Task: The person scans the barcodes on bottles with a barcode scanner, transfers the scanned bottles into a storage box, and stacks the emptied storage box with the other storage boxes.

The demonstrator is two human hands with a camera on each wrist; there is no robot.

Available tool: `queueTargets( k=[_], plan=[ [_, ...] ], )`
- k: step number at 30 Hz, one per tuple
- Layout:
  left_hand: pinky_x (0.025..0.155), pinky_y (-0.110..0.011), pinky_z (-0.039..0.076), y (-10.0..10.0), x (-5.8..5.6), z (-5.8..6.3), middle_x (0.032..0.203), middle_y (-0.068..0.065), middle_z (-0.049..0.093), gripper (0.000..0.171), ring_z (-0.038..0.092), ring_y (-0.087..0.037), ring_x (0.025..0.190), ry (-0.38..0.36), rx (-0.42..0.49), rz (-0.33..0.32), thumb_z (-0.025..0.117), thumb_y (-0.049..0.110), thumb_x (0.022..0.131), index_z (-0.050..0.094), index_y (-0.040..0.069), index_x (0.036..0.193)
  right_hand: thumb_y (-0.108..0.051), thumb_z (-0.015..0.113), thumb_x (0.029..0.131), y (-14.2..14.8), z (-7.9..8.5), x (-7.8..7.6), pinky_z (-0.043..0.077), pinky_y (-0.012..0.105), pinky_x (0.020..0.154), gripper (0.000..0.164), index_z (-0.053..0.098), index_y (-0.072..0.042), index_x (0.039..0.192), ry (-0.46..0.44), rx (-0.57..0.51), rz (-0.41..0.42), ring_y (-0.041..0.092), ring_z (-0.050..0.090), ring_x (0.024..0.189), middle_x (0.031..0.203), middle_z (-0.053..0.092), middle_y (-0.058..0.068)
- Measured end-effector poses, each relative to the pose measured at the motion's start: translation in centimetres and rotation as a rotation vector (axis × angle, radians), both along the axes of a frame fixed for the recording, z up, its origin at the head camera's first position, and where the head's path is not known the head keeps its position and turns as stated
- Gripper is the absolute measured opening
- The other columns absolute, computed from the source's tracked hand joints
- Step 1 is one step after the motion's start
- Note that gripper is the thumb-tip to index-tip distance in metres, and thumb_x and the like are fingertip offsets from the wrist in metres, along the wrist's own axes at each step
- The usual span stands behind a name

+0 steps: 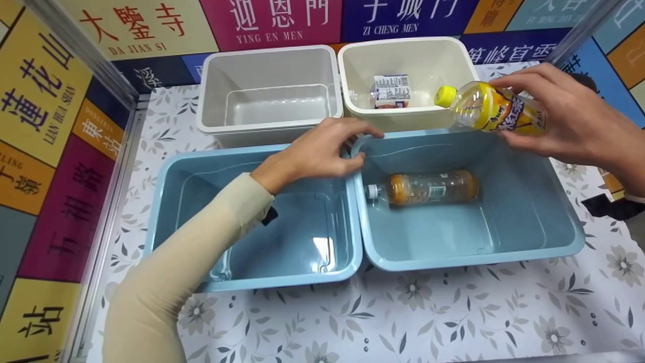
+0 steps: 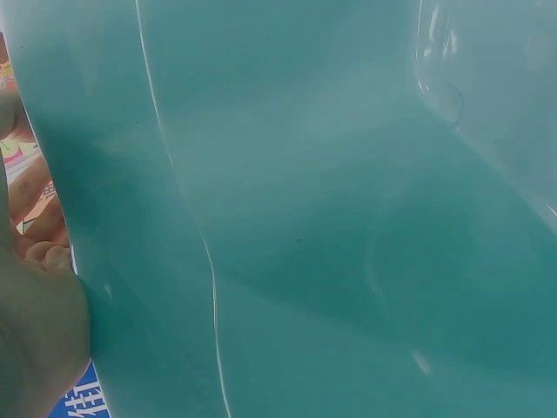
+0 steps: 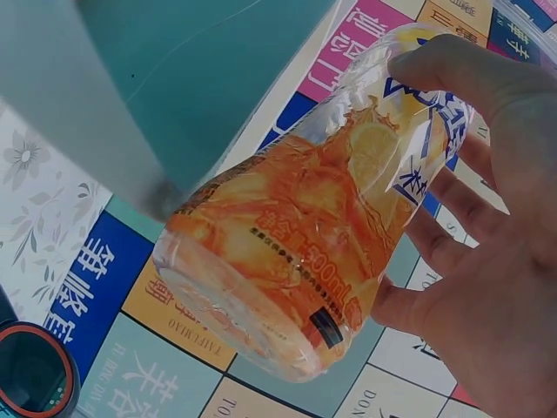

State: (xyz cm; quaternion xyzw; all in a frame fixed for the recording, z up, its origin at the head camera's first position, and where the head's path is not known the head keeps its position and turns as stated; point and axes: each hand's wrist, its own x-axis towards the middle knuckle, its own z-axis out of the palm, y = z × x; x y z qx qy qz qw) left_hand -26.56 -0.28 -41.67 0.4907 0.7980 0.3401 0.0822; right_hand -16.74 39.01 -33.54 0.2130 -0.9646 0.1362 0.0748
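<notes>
A: What's nearest, at the bottom of the frame?
B: The table, under a white cloth with gray leaves and flowers.
A: And then?
B: Two blue tubs. The left tub is left of the middle, and the right tub is just beside it. A brown bottle lies on its side in the right tub, white cap to the left.
A: Where's the left hand?
B: In the middle, by the rims of the blue tubs. Its fingers are loosely bent and hold nothing. I can't tell if they touch the rim.
A: And the right hand?
B: Upper right. Its thumb and fingers are closed around the yellow bottle, which is tipped sideways, yellow cap to the left, up over the right tub's back edge.
A: What's farther back?
B: A gray tub, then a cream tub with a small bottle inside. Behind them is a bright wall with big words.
</notes>
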Motion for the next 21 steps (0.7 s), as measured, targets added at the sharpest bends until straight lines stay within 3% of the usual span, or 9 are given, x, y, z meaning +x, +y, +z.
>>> queueTargets(
  k=[16, 17, 19, 21],
  plan=[
    [0.087, -0.030, 0.059, 0.1, -0.1, 0.1, 0.140, -0.001, 0.072, 0.050, 0.067, -0.015, 0.099, 0.007, -0.023, 0.008, 0.064, 0.024, 0.096, 0.068, 0.016, 0.145, -0.001, 0.086, 0.083, 1.4, -0.8, -0.1, 0.046, 0.073, 0.110, 0.089, 0.047, -0.013, 0.162, 0.019, -0.012, -0.056, 0.044, 0.047, 0.133, 0.150, 0.049, 0.025],
    [0.087, -0.030, 0.059, 0.1, -0.1, 0.1, 0.140, -0.001, 0.072, 0.050, 0.067, -0.015, 0.099, 0.006, -0.022, 0.006, 0.064, 0.024, 0.096, 0.068, 0.016, 0.145, -0.002, 0.086, 0.084, 1.4, -0.8, -0.1, 0.046, 0.071, 0.111, 0.089, 0.047, -0.013, 0.162, 0.021, -0.010, -0.060, 0.044, 0.047, 0.133, 0.149, 0.050, 0.025],
    [0.087, -0.030, 0.059, 0.0, -0.1, 0.1, 0.141, -0.001, 0.072, 0.050, 0.066, -0.014, 0.100, 0.004, -0.020, 0.005, 0.064, 0.024, 0.096, 0.067, 0.016, 0.145, -0.002, 0.086, 0.085, 1.6, -0.9, 0.0, 0.048, 0.054, 0.120, 0.089, 0.046, -0.015, 0.163, 0.023, -0.006, -0.070, 0.042, 0.047, 0.132, 0.149, 0.050, 0.024],
    [0.088, -0.030, 0.059, 0.0, 0.0, 0.1, 0.140, -0.002, 0.072, 0.050, 0.067, -0.014, 0.101, 0.005, -0.019, 0.005, 0.064, 0.023, 0.096, 0.068, 0.016, 0.145, -0.002, 0.086, 0.086, 1.8, -1.0, -0.1, 0.042, 0.027, 0.125, 0.089, 0.046, -0.016, 0.164, 0.026, -0.001, -0.077, 0.041, 0.048, 0.131, 0.149, 0.049, 0.023]
  ],
)
